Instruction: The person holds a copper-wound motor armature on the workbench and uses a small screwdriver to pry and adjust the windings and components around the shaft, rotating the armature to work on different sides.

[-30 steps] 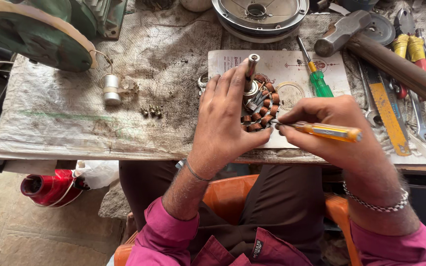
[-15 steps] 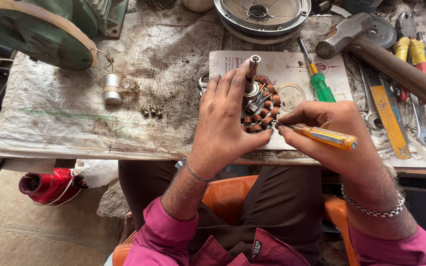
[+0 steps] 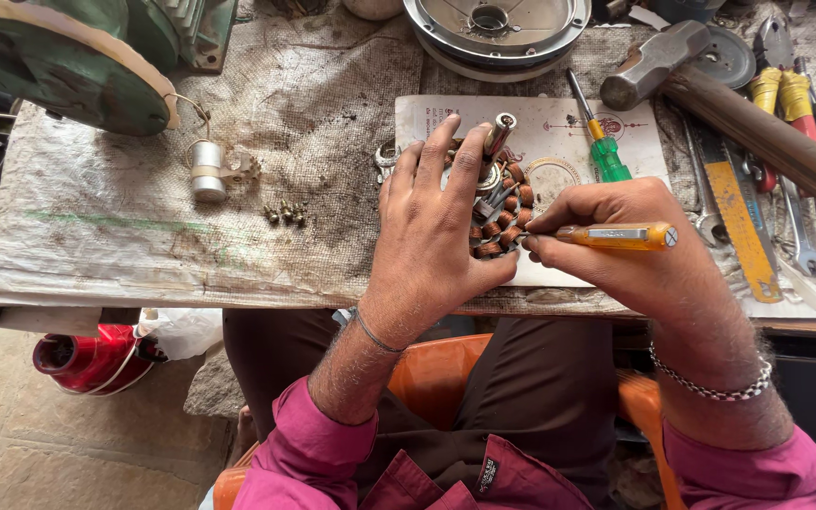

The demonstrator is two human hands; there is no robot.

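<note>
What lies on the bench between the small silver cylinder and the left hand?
In the head view, a small cluster of brass screws lies on the cloth between the silver cylinder and the left hand; otherwise bare cloth.

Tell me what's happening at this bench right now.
A person seated at a cluttered workbench steadies a wound motor stator with copper coils under the left hand. The right hand holds a yellow-handled screwdriver, its tip in at the coils. The stator sits on a sheet of paper. A green-handled screwdriver, a hammer and a few small screws lie nearby, untouched.
</note>
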